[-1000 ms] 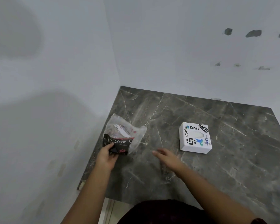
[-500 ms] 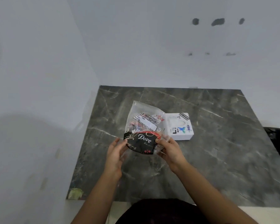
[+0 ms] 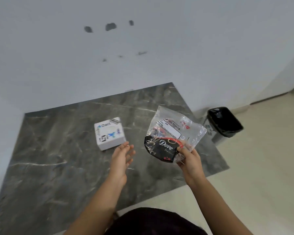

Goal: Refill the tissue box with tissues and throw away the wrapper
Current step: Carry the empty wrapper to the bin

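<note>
Wrapper (image 3: pixel 171 133): crinkled clear plastic, black "Dove" panel, held above the desk (image 3: pixel 58 158) near the bin (image 3: pixel 225 122). Right hand (image 3: pixel 189 161) grip pinches it; left hand (image 3: pixel 121 154), previously holding, now open. Tissue box (image 3: pixel 109 133): white, stickered.

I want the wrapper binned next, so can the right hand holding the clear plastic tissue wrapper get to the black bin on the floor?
Probably yes. The right hand grips the clear plastic tissue wrapper at the grey marble table's right edge; the black bin stands open just beyond, nothing between them.
</note>
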